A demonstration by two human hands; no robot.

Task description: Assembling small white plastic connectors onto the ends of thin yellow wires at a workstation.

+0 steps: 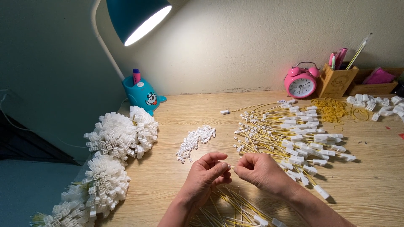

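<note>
A head-worn camera looks down at a light wooden desk (202,126) set against a cream wall. Low in the centre of the frame, two bare hands meet fingertip to fingertip. The left hand (205,174) curls its fingers inward, thumb and forefinger pressed together in a pinch. The right hand (261,170) does the same from the other side. Between the two pinches sits a thin yellow wire (231,167), only a sliver of it visible; whether a small part is on its end cannot be told.

Under the wrists, at the bottom edge, lies a loose bunch of yellow wires with white plugs (235,210). To the right of centre spreads a large fan of the same plug-ended wires (290,134). Just left of centre, above the hands, is a small heap of tiny white plastic connectors (194,141). Along the left side, two big rounded bundles of finished wires show their white plug ends (113,155).

At the upper left, a teal desk lamp (136,17) shines down, its base a teal cartoon-faced pen holder (143,94). At the upper right stand a pink alarm clock (301,82), a wooden pen box (336,80), a scatter of yellow rubber bands (332,109) and more white plugs (378,103).
</note>
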